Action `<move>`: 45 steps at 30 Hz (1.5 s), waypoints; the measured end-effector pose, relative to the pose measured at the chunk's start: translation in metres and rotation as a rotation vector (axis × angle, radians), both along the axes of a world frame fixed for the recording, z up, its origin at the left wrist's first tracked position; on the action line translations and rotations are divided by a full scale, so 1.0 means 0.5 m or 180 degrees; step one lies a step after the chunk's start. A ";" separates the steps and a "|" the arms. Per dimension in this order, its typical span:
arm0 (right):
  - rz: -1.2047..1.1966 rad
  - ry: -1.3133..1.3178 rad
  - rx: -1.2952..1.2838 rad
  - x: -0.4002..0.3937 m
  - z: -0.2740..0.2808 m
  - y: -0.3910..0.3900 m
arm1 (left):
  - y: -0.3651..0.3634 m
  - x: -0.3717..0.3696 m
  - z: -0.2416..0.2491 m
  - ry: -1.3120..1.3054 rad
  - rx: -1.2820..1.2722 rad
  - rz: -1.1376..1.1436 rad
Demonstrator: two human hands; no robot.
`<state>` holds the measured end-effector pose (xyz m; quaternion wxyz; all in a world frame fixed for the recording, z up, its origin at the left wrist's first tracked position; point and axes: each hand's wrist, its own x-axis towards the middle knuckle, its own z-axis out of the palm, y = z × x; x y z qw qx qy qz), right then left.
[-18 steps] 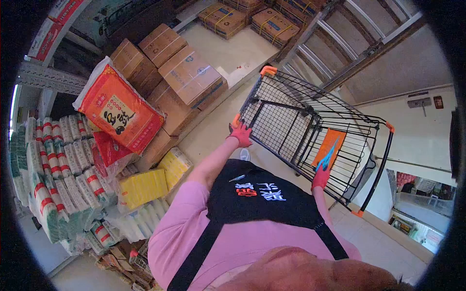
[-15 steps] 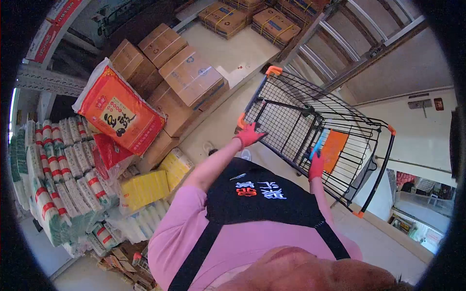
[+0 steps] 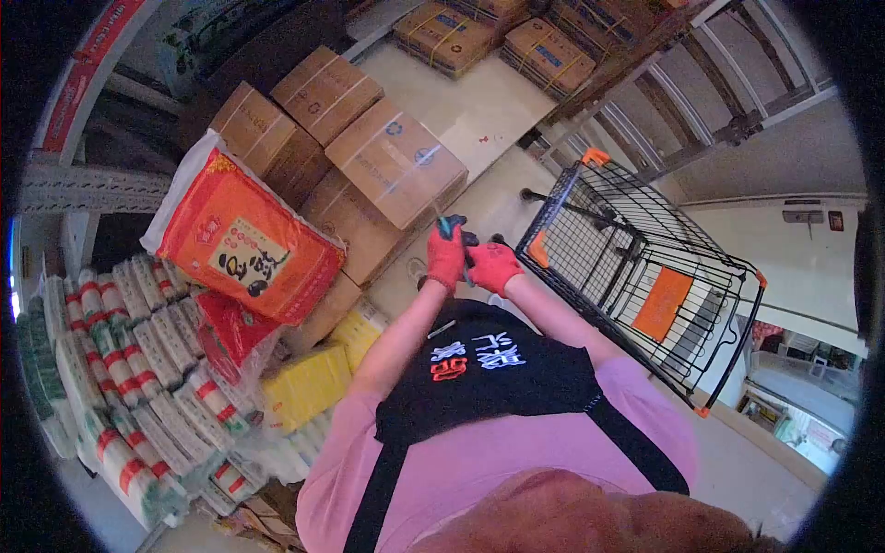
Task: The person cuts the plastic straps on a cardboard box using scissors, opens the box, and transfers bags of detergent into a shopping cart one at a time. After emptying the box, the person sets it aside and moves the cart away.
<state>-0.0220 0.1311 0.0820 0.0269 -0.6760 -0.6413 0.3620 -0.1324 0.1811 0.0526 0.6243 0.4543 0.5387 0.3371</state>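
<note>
My left hand (image 3: 446,255), in a red glove with dark fingertips, is raised in front of the apron (image 3: 479,359), its fingers curled. A small teal patch shows at those fingers; I cannot make out what it belongs to. Close beside it is my right hand (image 3: 494,264), gloved the same way, its fingers bent toward the left hand. What lies between the hands is too small and hidden to name. The black wire shopping cart (image 3: 636,267) with orange corners and an orange panel (image 3: 663,304) stands to the right, apart from both hands.
Stacked cardboard boxes (image 3: 396,166) stand ahead on the left, with a red-orange sack (image 3: 249,244) leaning there. Wrapped white bundles with red bands (image 3: 129,359) and yellow packs (image 3: 306,387) lie at left. A metal ladder (image 3: 682,101) is at upper right.
My right hand has left the cart's orange panel, where it held a blue object, and come beside my left hand. My left hand has moved off the cart's corner. The cart appears farther right.
</note>
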 end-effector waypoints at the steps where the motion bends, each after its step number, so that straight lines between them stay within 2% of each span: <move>1: -0.0018 -0.0014 0.0062 -0.023 -0.012 0.026 | 0.021 -0.022 0.015 0.0129 0.0278 0.0070; 2: -0.0162 0.0154 0.0085 -0.040 -0.021 0.049 | 0.046 -0.047 -0.069 0.0535 0.0655 0.0084; 5: -0.0616 0.0646 0.0172 -0.077 -0.022 0.103 | 0.102 -0.080 -0.069 -0.1015 -0.0481 0.0473; 8: -0.0796 0.1162 -0.0716 -0.089 -0.025 0.141 | 0.124 -0.101 -0.094 -0.0819 -0.0508 0.0357; 11: -0.0757 0.1394 -0.0496 -0.096 -0.094 0.149 | 0.144 -0.103 -0.087 -0.0678 -0.0600 0.0153; 13: -0.0735 0.1802 -0.0354 -0.099 -0.181 0.149 | 0.157 -0.103 -0.087 -0.0630 -0.0682 0.0018; 14: -0.0723 0.2013 -0.0287 -0.098 -0.205 0.154 | 0.171 -0.112 -0.099 -0.0514 -0.0806 -0.0206; 17: -0.0667 0.1607 -0.1405 -0.074 -0.166 0.210 | 0.194 -0.134 -0.277 0.0710 0.0329 -0.0706; 20: -0.0756 0.1567 -0.1306 -0.039 -0.248 0.246 | 0.260 -0.146 -0.155 0.0590 -0.0038 -0.0706; 23: -0.0537 0.1952 -0.1827 0.018 -0.383 0.291 | 0.296 -0.179 -0.211 0.1054 0.0085 -0.0394; 25: -0.0527 0.1837 -0.1814 0.041 -0.352 0.338 | 0.308 -0.210 -0.257 0.1224 -0.0129 -0.0312; 27: -0.0318 0.1203 -0.1967 0.076 -0.453 0.355 | 0.325 -0.232 -0.297 0.1626 -0.0351 -0.0331; 28: -0.0240 0.1252 -0.1911 0.089 -0.502 0.358 | 0.331 -0.239 -0.317 0.1701 -0.0355 -0.0347; 29: -0.0605 0.1433 -0.2620 0.100 -0.548 0.356 | 0.333 -0.243 -0.338 0.1882 -0.0367 -0.0426; 30: -0.0297 0.1294 -0.2639 0.113 -0.531 0.384 | 0.338 -0.244 -0.359 0.2053 -0.0375 -0.0509; 32: -0.0275 0.1414 -0.2601 0.121 -0.579 0.383 | 0.341 -0.245 -0.385 0.2198 -0.0450 -0.0516; 33: -0.0246 0.1732 -0.2668 0.126 -0.557 0.409 | 0.347 -0.233 -0.391 0.2168 -0.0501 -0.0425; 35: -0.0217 0.2118 -0.2471 0.137 -0.672 0.379 | 0.358 -0.216 -0.404 0.2106 -0.0647 -0.0300; 37: -0.0234 0.2145 -0.2391 0.140 -0.707 0.369 | 0.360 -0.207 -0.422 0.2052 -0.0847 -0.0243; 39: -0.0276 0.1965 -0.2432 0.147 -0.713 0.375 | 0.359 -0.205 -0.446 0.2366 -0.0752 -0.0355; 42: -0.0381 0.2213 -0.2591 0.137 -0.630 0.430 | 0.370 -0.199 -0.452 0.2913 -0.0212 -0.0604; 45: -0.0410 0.2765 -0.2172 0.136 -0.722 0.394 | 0.409 -0.190 -0.445 0.3256 0.0274 -0.0913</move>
